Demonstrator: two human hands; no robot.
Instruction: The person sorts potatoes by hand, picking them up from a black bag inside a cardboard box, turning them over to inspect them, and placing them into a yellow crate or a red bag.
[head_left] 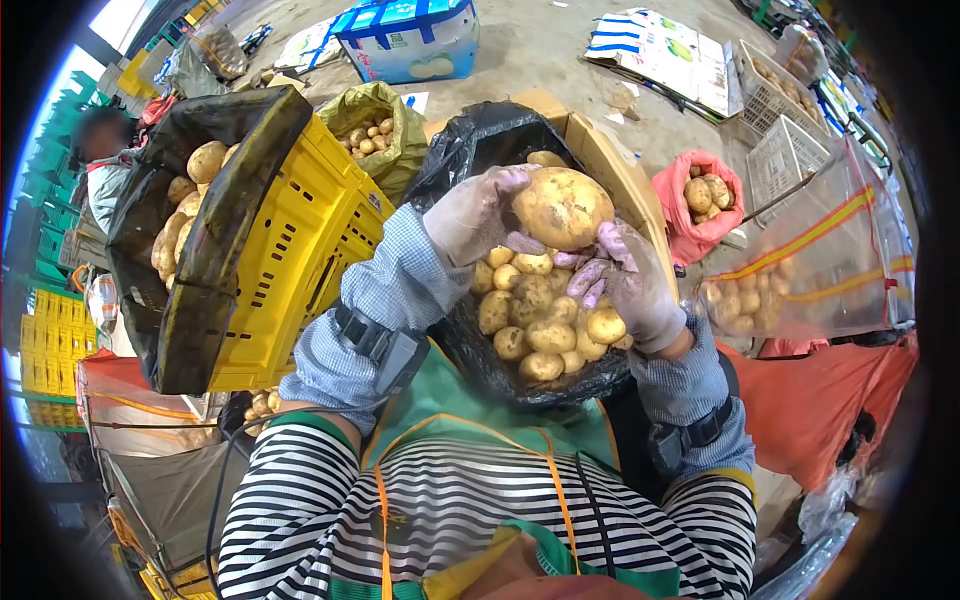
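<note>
A large, dirt-smudged potato (563, 208) is held up between my two gloved hands. My left hand (470, 215) grips its left side, thumb on top and fingertips underneath. On the lower right, my right hand (635, 285) touches the same potato with curled, purple-tipped fingers. Just below are many smaller potatoes (545, 320) in a black plastic bag (480, 140), which lines a cardboard box (625, 165). The palm sides of both gloves are partly hidden.
A yellow crate (300, 250) with a dark liner and large potatoes stands close on my left. Behind it is a green sack (405, 125) of potatoes. To the right are a pink bag (690, 230) and a clear bag (800, 270) of potatoes. A person (105, 170) is at far left.
</note>
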